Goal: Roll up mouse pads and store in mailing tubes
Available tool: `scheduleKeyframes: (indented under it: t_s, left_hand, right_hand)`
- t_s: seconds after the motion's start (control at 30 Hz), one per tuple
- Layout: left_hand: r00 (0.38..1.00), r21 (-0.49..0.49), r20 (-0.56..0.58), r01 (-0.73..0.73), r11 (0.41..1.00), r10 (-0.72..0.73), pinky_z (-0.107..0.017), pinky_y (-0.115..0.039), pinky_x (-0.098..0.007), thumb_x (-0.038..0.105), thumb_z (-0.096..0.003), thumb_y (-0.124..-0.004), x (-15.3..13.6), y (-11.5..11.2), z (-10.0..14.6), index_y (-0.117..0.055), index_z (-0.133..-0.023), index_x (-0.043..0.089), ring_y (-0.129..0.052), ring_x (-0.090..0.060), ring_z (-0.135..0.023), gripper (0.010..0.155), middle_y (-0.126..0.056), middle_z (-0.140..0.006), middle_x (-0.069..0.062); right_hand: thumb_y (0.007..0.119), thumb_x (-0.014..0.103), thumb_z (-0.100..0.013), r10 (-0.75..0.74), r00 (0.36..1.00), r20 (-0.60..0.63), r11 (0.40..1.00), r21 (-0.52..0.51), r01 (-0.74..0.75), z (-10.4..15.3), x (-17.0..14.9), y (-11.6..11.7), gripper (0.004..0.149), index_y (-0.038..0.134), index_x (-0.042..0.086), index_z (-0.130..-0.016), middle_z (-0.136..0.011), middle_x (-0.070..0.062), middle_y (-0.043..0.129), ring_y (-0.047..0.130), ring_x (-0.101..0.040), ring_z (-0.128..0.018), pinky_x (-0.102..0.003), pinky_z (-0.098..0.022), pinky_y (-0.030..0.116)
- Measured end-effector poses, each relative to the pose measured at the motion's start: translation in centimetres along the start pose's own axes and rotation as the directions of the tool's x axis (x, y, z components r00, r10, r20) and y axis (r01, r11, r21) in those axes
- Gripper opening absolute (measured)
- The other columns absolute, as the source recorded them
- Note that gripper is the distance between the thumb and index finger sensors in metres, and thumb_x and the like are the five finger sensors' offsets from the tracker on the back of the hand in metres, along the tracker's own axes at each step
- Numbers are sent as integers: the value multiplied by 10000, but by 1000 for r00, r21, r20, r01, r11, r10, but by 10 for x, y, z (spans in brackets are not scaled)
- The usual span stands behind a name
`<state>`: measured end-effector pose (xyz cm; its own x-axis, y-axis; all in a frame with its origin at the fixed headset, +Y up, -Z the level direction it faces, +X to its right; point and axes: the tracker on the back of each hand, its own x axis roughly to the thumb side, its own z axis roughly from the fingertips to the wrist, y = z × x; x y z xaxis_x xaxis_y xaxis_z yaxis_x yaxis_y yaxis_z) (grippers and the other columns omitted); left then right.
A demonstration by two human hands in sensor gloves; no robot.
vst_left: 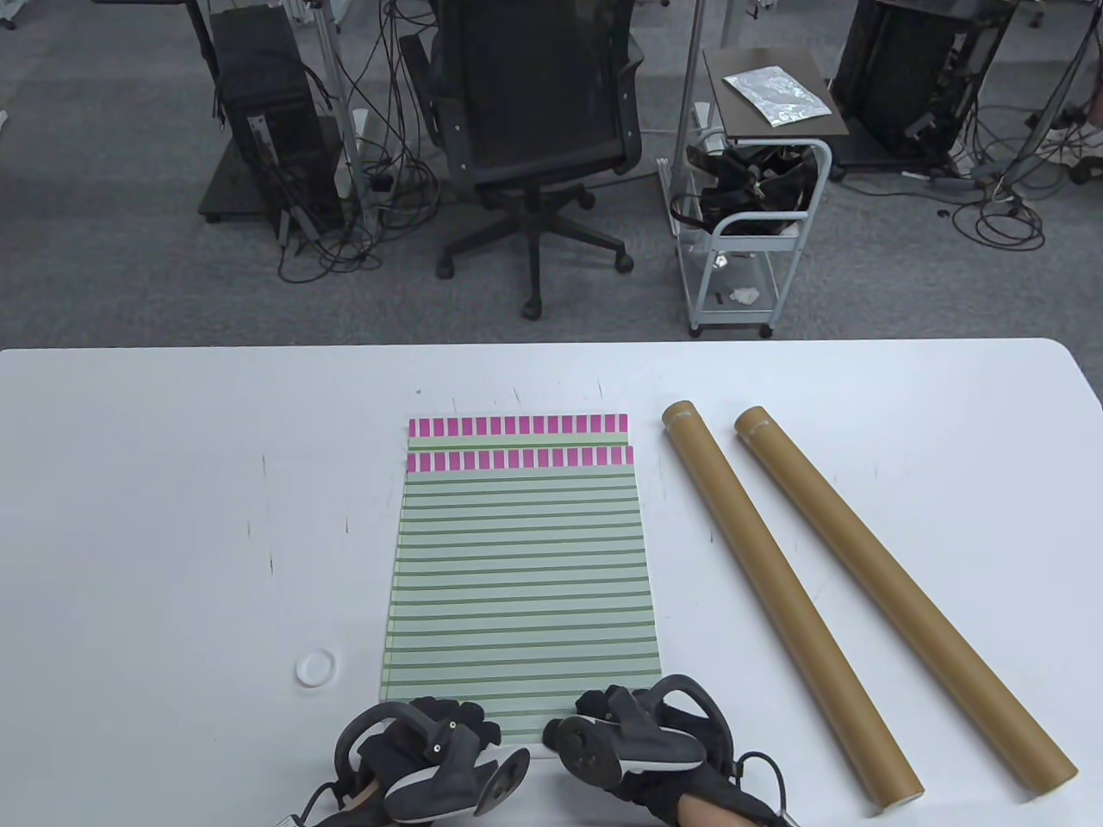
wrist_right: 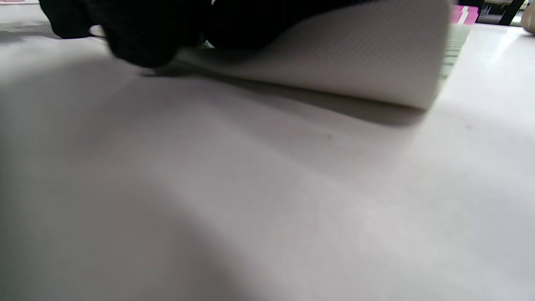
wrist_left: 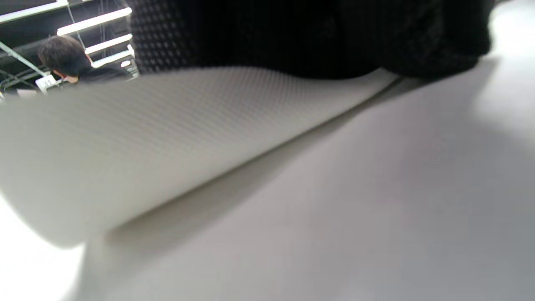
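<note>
I am seeing broad bare white table (vst_left: 172,517) lying left of the work; two mailing tubes (vst_left: 784,603) are lying diagonally at right, well apart from my hands. My left hand (vst_left: 431,749) and right hand (vst_left: 638,732) are curling round the near edge of the striped mouse pad (vst_left: 521,577), lifting it at lower centre.
</note>
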<state>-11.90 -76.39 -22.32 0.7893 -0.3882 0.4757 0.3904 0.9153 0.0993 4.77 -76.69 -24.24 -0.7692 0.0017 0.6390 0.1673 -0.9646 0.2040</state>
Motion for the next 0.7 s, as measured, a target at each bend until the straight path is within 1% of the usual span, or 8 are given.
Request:
scheduleKeyframes:
  t_s: [0.1,0.17,0.2,0.33,0.4,0.43,0.6,0.7]
  left_hand:
    - [997,14,8,72,997,-72,-472,-895,-261,517,-277,-808,5,2,1,-852,-667,395,-1037,-60,-559,411,-982,-665,149]
    - [995,12,24,97,995,-97,-569,-824,-282,509,-298,-794,7,1,3,-834,-694,391,-938,-100,-683,415,-941,-731,156]
    - [993,19,27,118,993,-118,-569,-804,-270,511,-303,-790,9,2,3,-832,-697,389,-901,-112,-688,415,-915,-750,150]
    - [994,12,28,110,994,-110,-494,-815,-251,528,-323,-785,9,1,4,-832,-703,367,-915,-109,-583,415,-927,-694,109]
    - [998,-19,18,58,998,-58,-279,-826,-200,523,-337,-785,7,0,2,-825,-718,341,-938,-74,-342,424,-955,-607,75]
    - [1000,-32,19,21,999,-20,-249,-822,-194,511,-347,-787,5,-1,2,-821,-726,324,-937,-66,-309,424,-950,-611,59]
    - [999,-56,-3,-32,998,32,-301,-849,-188,508,-369,-760,1,-5,1,-796,-756,316,-970,-64,-375,433,-941,-644,57]
    - [1000,-51,-4,6,999,-6,-337,-862,-176,521,-374,-739,2,-6,2,-778,-768,329,-986,-52,-403,440,-934,-658,79]
  right_hand:
    - [793,428,-381,68,998,-5,998,-16,-68,-1,3,-2,585,610,370,-933,-824,41,748,832,-207,-621,-393,-535,758]
    - [791,411,-376,98,995,-13,995,-28,-99,-2,5,-3,567,621,373,-915,-807,49,764,841,-205,-607,-384,-524,763]
    - [792,405,-369,100,995,-19,994,-41,-101,-3,5,-3,561,628,373,-904,-797,51,771,843,-205,-600,-385,-520,764]
    - [782,352,-395,99,994,-56,988,-109,-105,-3,7,-2,459,677,374,-841,-727,49,827,881,-186,-511,-351,-449,794]
    - [779,361,-403,117,991,-57,983,-136,-124,-1,8,-2,451,692,376,-845,-725,58,850,913,-174,-495,-324,-426,821]
    - [779,364,-407,124,991,-57,980,-148,-131,1,8,-2,449,698,372,-848,-724,61,857,919,-173,-500,-323,-431,824]
    - [749,365,-429,187,981,-57,968,-159,-194,1,12,-3,433,711,353,-861,-717,78,878,943,-152,-515,-309,-443,843]
    - [728,373,-437,207,977,-55,967,-139,-213,1,13,-3,439,686,360,-874,-726,86,864,936,-144,-527,-305,-453,839]
